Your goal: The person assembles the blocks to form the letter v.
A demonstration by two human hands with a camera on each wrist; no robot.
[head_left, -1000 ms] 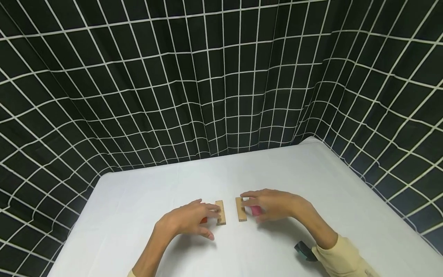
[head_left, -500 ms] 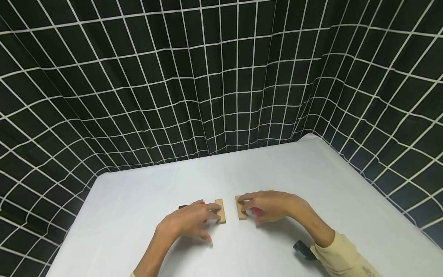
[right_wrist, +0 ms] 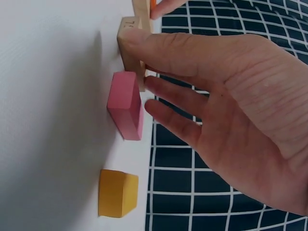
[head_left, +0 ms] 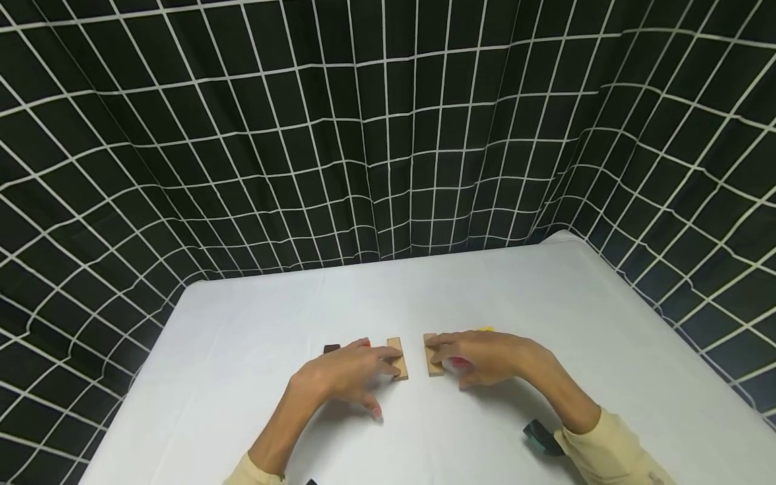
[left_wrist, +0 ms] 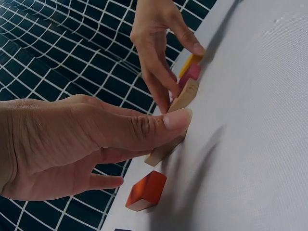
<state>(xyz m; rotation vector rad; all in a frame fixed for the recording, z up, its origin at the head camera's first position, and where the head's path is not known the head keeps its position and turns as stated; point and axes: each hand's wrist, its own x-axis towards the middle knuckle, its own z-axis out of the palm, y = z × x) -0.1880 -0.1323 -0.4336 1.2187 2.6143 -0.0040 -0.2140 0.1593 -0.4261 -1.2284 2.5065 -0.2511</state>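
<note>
Two plain wooden blocks lie side by side with a narrow gap in the middle of the white table. My left hand (head_left: 345, 372) reaches over the left wooden block (head_left: 395, 343), its fingertips touching the top and its thumb held apart. On the other side, my right hand (head_left: 494, 357) has its fingertips on the right wooden block (head_left: 436, 370), thumb likewise apart. A pink block (right_wrist: 124, 103) stands just outside the right wooden block, partly beneath that hand, with a yellow block (right_wrist: 114, 195) beyond it. Beside the left wooden block is an orange block (left_wrist: 147, 190).
A dark block (head_left: 331, 348) shows behind my left hand. Near my right sleeve lies a dark green and black object (head_left: 541, 438) of unclear kind. The white-covered table (head_left: 388, 296) ends at a black curtain (head_left: 388, 135) with a white grid.
The head view has shifted slightly. Fingers of both hands have come down onto the wooden blocks, which stay about where they were; the dark block has come into sight.
</note>
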